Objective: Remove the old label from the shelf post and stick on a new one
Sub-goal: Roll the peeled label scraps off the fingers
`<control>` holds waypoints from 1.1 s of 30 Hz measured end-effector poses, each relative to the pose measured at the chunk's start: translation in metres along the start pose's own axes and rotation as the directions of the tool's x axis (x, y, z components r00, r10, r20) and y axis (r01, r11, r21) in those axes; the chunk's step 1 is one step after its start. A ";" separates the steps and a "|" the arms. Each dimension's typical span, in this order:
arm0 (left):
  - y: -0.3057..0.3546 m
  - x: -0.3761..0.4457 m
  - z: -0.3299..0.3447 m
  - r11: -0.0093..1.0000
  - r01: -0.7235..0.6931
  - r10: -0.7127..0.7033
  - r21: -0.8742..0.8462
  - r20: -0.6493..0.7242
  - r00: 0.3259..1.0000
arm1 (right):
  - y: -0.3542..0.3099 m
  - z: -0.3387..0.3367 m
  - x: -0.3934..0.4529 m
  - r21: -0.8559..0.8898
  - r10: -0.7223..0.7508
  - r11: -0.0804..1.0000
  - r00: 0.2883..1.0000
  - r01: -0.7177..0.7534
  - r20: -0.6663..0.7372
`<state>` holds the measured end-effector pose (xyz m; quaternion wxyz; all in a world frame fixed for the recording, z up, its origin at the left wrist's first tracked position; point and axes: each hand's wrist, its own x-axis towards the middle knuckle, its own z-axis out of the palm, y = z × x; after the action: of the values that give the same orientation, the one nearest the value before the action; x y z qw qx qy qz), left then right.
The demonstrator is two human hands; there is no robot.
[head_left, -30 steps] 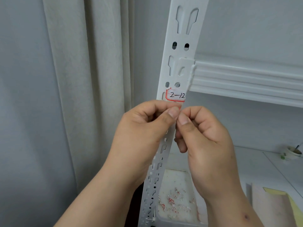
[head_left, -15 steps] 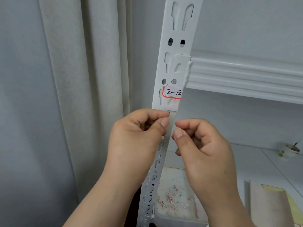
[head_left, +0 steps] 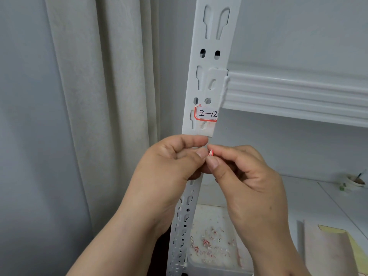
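Observation:
A white slotted shelf post (head_left: 211, 56) runs down the middle of the view. On it sticks a white label with a red border (head_left: 207, 114), handwritten "2-12". Below the label the post shows a bare, smudged patch. Just under that patch my left hand (head_left: 171, 166) and my right hand (head_left: 247, 176) meet in front of the post. A tiny rolled red-and-white label scrap (head_left: 210, 152) is pinched where my left thumb tip and my right forefinger and thumb come together. Both hands have curled fingers.
A white ribbed shelf beam (head_left: 298, 94) joins the post on the right. A pale curtain (head_left: 99, 96) hangs to the left. Below sits a white tray (head_left: 211, 263) strewn with several label scraps. A small cup (head_left: 354, 182) and beige and yellow paper (head_left: 328, 250) lie on the lower shelf.
Both hands have moved down from the label's lower edge. The "2-12" label is now fully uncovered, and a small peeled scrap shows between my fingertips.

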<state>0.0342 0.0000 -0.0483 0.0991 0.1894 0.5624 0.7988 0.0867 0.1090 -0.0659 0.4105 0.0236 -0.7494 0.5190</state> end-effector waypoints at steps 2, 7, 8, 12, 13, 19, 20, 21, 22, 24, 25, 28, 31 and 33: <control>-0.001 0.000 0.000 1.000 0.008 -0.008 0.021 0.002 1.000 | -0.001 -0.001 0.000 -0.090 -0.069 0.994 0.998 0.067 -0.014; -0.001 0.000 -0.001 0.987 -0.027 0.027 0.158 -0.001 1.000 | 0.002 0.000 0.001 -0.362 -0.291 0.894 0.957 0.265 -0.017; -0.001 0.000 -0.001 0.983 -0.026 0.027 0.182 -0.001 1.000 | 0.002 0.000 0.001 -0.377 -0.310 0.882 0.951 0.282 -0.015; 0.000 0.000 -0.002 0.979 -0.013 0.012 0.205 0.006 1.000 | 0.002 0.003 0.002 -0.425 -0.330 0.854 0.944 0.299 0.002; -0.001 -0.001 -0.002 0.981 -0.007 0.004 0.195 0.011 1.000 | 0.003 0.004 0.002 -0.451 -0.331 0.842 0.944 0.297 0.004; 0.002 -0.001 -0.002 0.990 0.003 -0.010 0.141 0.046 0.999 | 0.005 0.005 0.002 -0.467 -0.276 0.857 0.959 0.216 -0.061; 0.003 -0.001 -0.003 0.990 -0.008 0.001 0.143 0.046 0.999 | 0.006 0.005 0.002 -0.445 -0.260 0.873 0.963 0.199 -0.078; 0.003 -0.001 -0.003 0.988 -0.026 0.020 0.151 0.038 0.999 | 0.006 0.005 0.002 -0.428 -0.239 0.886 0.967 0.178 -0.093; 0.005 0.000 -0.003 0.986 -0.051 0.048 0.161 0.020 0.999 | 0.007 0.005 0.003 -0.416 -0.214 0.896 0.971 0.154 -0.101; 0.006 0.002 -0.003 0.974 -0.117 0.128 0.191 -0.045 0.991 | 0.008 0.005 0.004 -0.417 -0.180 0.900 0.979 0.125 -0.095; 0.007 0.003 -0.003 0.962 -0.157 0.178 0.222 -0.081 0.981 | 0.008 0.006 0.005 -0.422 -0.174 0.898 0.981 0.122 -0.089; 0.011 0.010 0.001 0.888 -0.269 0.344 0.372 -0.150 0.927 | 0.006 0.010 0.010 -0.422 -0.179 0.898 0.980 0.127 -0.086; 0.017 0.019 0.007 0.836 -0.328 0.447 0.439 -0.200 0.872 | 0.003 0.016 0.018 -0.411 -0.209 0.901 0.970 0.140 -0.128; 0.019 0.029 0.009 0.858 -0.326 0.442 0.398 -0.247 0.862 | 0.002 0.019 0.023 -0.386 -0.216 0.912 0.961 0.135 -0.174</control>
<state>0.0130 0.0119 -0.0220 -0.1944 0.1770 0.6510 0.7121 0.0596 0.1038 -0.0548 0.5303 -0.0425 -0.7804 0.3285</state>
